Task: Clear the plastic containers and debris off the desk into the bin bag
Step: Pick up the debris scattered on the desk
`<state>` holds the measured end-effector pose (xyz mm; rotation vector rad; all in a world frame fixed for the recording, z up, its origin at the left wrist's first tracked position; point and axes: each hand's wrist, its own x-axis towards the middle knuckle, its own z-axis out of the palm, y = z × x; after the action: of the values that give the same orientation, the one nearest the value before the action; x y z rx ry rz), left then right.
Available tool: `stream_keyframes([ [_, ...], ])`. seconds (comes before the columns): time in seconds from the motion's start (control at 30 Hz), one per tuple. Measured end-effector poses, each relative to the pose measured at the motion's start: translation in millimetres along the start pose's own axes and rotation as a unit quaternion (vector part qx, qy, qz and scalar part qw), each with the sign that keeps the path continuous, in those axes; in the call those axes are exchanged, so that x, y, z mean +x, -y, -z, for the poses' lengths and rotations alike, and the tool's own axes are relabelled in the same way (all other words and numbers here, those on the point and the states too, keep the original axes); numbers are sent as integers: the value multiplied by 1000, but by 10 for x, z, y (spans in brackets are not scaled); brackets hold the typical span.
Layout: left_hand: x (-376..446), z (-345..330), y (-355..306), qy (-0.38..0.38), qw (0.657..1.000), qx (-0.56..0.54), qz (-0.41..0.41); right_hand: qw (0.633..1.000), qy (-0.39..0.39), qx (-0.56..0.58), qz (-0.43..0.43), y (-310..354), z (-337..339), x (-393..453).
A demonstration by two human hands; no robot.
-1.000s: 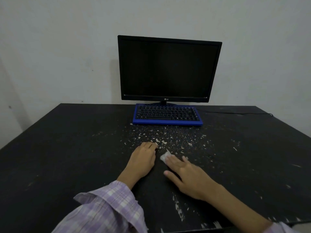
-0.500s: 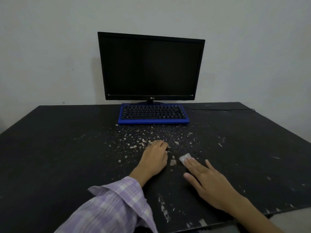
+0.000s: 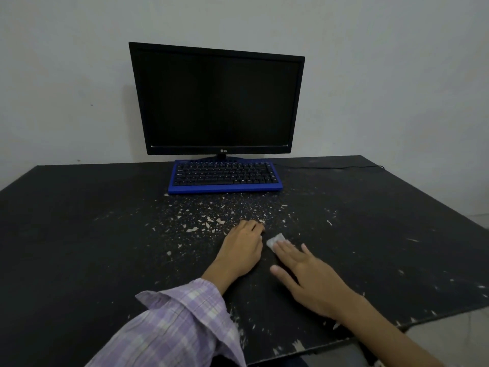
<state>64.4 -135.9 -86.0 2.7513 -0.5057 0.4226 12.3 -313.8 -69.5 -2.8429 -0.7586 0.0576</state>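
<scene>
Head view: white scrap [image 3: 276,239] under right hand [image 3: 307,278] fingertips, beside left hand [image 3: 242,250]

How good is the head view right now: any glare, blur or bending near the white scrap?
Head view: dim, even light, no glare on the dark monitor. Wide-angle bending tilts the monitor and curves the desk edges. The white scrap under the right hand looks soft; the crumbs stay distinguishable.

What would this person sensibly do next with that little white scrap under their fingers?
Probably slide the right hand, fingers flat on the white scrap, toward the cupped left hand, gathering crumbs. Debris lies scattered before the keyboard; no bin bag shows.
</scene>
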Motion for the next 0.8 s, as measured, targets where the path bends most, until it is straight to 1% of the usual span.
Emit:
stream_keyframes([
  [0.07,1,0,3,3,1000,-1,1,1000,7,-19,-8,-76,9,-143],
  [0.2,-9,17,-6,10,1000,-1,1,994,-17,-44,-103,-340,75,-43],
  [0.27,-11,20,-6,8,1000,-1,4,991,-27,-33,-126,-325,60,120],
  [0.33,-15,24,-15,6,1000,-1,4,994,-26,-9,-107,-180,10,226],
  [0.43,-19,22,-19,4,1000,2,0,999,-25,15,-42,10,-65,153],
  [0.5,-17,21,-15,2,1000,-1,-2,1000,-17,16,-18,-28,-45,-1],
  [0.53,-16,20,-11,2,1000,-3,-2,1000,-15,11,-20,-95,-23,-85],
  [0.6,-15,17,-2,1,1000,-6,-3,998,-25,6,-52,-281,32,-206],
  [0.67,-15,12,0,3,1000,-8,-5,993,-42,-4,-111,-469,73,-224],
  [0.73,-15,12,5,1,1000,-10,-6,986,-50,-19,-160,-523,78,-144],
  [0.8,-13,13,4,-4,1000,-14,-6,986,-55,-31,-157,-410,39,-54],
])
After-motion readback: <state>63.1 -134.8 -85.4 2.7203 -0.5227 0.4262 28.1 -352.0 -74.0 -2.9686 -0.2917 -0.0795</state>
